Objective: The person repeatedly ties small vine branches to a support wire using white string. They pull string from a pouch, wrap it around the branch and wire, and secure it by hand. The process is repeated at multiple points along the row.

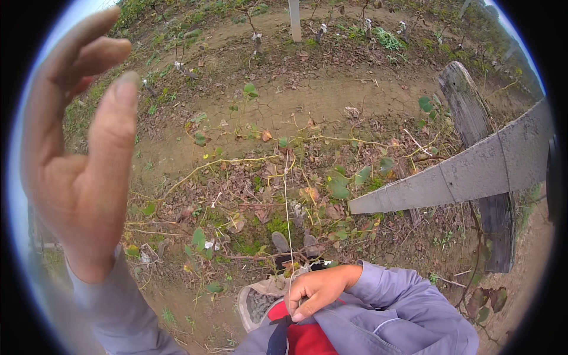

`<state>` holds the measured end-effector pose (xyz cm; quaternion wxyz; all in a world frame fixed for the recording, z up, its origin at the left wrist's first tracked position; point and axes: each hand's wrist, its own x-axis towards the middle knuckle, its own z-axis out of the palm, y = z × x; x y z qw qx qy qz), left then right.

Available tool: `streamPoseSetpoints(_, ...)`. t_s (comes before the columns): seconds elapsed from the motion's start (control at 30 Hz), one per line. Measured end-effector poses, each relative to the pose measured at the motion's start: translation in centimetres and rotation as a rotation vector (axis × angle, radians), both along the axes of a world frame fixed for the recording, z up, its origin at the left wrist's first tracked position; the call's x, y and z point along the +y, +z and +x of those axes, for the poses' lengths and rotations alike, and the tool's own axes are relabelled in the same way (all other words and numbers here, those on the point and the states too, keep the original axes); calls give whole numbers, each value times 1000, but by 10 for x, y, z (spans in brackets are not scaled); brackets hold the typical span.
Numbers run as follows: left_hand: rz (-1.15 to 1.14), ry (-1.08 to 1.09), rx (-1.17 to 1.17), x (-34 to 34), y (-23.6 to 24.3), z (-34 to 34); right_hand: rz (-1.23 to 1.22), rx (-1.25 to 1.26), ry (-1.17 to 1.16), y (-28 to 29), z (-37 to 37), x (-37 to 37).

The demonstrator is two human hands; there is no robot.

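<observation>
My left hand (89,171) is raised close on the left side, its thumb and curved fingers apart with nothing between them. Low in front of my body, my right hand (319,290) is closed, thumb against the fingers, on a thin white string (287,207). That string runs up and away from the fingers to the yellowish vine shoots (236,160), where its far end is hard to make out. Beside my right hand, at my waist, hangs a beige bag (244,305) with a dark grey bundle inside; a red cloth (307,337) shows through my open jacket.
A concrete post (455,174) slants in from the right across a weathered wooden post (464,100). Leafy vine shoots and dry leaves spread over the ground ahead. My shoes (280,241) stand beneath them. A pale post (294,21) and several vine stumps stand farther back.
</observation>
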<state>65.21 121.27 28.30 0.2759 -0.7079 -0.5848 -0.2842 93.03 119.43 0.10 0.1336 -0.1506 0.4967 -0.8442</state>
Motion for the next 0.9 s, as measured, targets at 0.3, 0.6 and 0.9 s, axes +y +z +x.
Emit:
streamPoseSetpoints(0.3,-1111,159,-978,-188,-281,130,-296,72,309,-20,-8,-137)
streamPoseSetpoints(0.6,-861,-365,-917,-386,-330,155,-339,-68,295,-62,15,-327)
streamPoseSetpoints(0.9,-637,-419,-1981,-546,-315,152,-287,-191,235,-54,56,-428)
